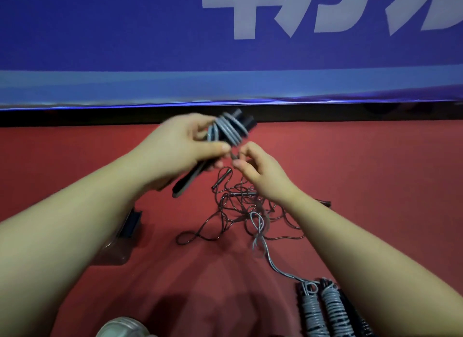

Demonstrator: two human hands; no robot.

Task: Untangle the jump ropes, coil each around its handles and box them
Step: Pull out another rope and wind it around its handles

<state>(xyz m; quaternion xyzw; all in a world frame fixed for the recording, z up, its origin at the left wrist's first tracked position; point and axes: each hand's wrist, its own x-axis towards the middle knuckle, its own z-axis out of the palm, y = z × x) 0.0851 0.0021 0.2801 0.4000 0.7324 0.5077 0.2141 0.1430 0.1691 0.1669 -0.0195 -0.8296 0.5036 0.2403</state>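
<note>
Nearest, a finished bundle of grey cord coiled round black handles (323, 311) lies beside the thin dark rope (240, 211) (a proper snarl). Beyond, the left hand (180, 146) grips black handles wound with grey cord (230, 128). The right hand (260, 171) pinches its loose end, which likely needs tucking next.

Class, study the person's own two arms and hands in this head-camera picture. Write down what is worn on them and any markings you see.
Nothing is worn. The left hand and right hand are bare: no gloves, and no rings show. The left forearm and right forearm are bare as far as the frame's edges, with no sleeve, watch, band or markings in view.
</note>
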